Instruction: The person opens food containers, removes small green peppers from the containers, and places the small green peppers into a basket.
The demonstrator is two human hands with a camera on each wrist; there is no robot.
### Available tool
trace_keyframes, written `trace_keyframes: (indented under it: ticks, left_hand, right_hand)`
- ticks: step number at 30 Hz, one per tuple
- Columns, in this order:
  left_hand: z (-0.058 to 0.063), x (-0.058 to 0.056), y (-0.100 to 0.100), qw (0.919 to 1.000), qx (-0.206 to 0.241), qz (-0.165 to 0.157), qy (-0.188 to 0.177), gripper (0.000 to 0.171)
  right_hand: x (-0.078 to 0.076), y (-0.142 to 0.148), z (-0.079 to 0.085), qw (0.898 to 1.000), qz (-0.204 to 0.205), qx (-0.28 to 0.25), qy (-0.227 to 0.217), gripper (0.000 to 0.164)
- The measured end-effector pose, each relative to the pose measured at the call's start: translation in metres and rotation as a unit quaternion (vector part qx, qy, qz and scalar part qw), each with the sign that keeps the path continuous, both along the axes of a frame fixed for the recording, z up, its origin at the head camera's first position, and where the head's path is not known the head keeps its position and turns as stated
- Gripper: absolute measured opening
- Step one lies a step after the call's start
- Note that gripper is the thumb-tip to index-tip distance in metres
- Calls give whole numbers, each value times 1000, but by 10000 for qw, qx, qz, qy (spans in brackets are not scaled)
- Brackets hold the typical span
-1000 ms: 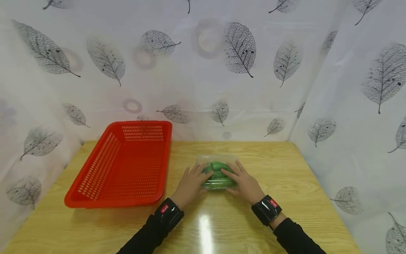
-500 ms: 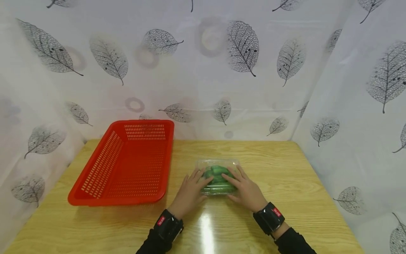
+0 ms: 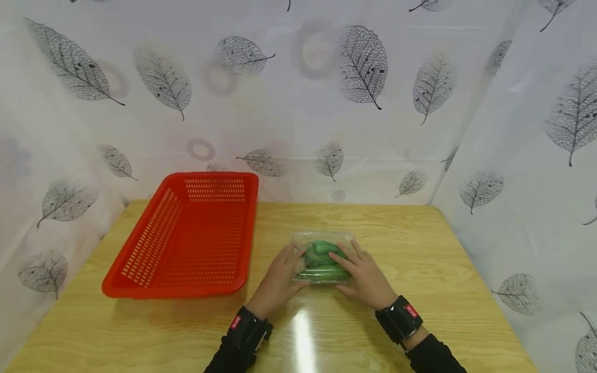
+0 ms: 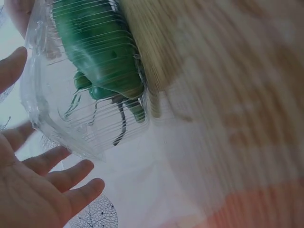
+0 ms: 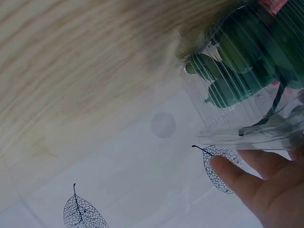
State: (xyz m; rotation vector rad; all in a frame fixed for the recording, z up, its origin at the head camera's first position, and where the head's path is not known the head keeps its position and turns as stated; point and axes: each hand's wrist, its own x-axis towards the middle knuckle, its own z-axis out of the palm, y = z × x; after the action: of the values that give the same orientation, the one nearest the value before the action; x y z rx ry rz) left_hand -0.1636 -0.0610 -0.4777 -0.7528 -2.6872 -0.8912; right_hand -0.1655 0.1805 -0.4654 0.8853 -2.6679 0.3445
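Observation:
A clear plastic clamshell box (image 3: 323,235) holding several long green vegetables (image 3: 324,259) with thin dark stems lies on the wooden table. They look like peppers. My left hand (image 3: 276,280) lies at the box's left side, fingers spread, with fingertips at its upper left edge. On the opposite side is my right hand (image 3: 368,277), its fingers loosely extended over the lid's right edge. In the left wrist view, the ribbed box wall (image 4: 109,71) shows the stems inside, and the straight left fingers (image 4: 71,178) lie beside the corner. The right fingers (image 5: 237,178) extend along the lid's rim.
A red plastic basket (image 3: 247,243) with slotted walls stands left of the left hand, nothing visible inside it. The wooden table (image 3: 396,228) ends at a white curtain (image 3: 289,114) with leaf prints behind and at both sides.
The box and both hands first came slightly nearer on the table. The left fingers have since drawn a little to the left, showing more of the green vegetables. The view shifted slightly.

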Motion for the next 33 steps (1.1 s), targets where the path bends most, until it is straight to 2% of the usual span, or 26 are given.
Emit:
trace_keyframes:
  ticks: [4, 7, 12, 15, 18, 21, 28, 33]
  left_hand:
    - [-1, -2, 0, 9992, 254, 194, -232, 87]
    - [-3, -1, -2, 9965, 548, 285, -557, 91]
    - [1, 5, -5, 9860, 1158, 257, -1172, 94]
    - [4, 8, -7, 9792, 1401, 272, -1444, 94]
    - [6, 9, -8, 9757, 1464, 370, -1587, 92]
    - [7, 9, -8, 9760, 1387, 489, -1605, 90]
    - [7, 9, -12, 9667, 1393, 686, -2033, 85]
    - [2, 8, -15, 9597, 1581, 588, -2246, 78]
  right_hand:
    - [-1, -5, 5, 9998, 132, -9, 158, 80]
    - [-2, -17, 11, 9985, 436, -208, 273, 75]
    - [-4, -43, 19, 9936, 940, -383, 490, 54]
    - [-5, -57, 21, 9917, 1134, -402, 444, 42]
    - [-7, -67, 22, 9908, 1276, -347, 273, 34]
    - [-9, -72, 20, 9898, 1393, -246, 185, 29]
    - [-11, -76, 17, 9869, 1554, 65, 418, 34]
    - [-11, -79, 13, 9858, 1549, 188, 614, 34]
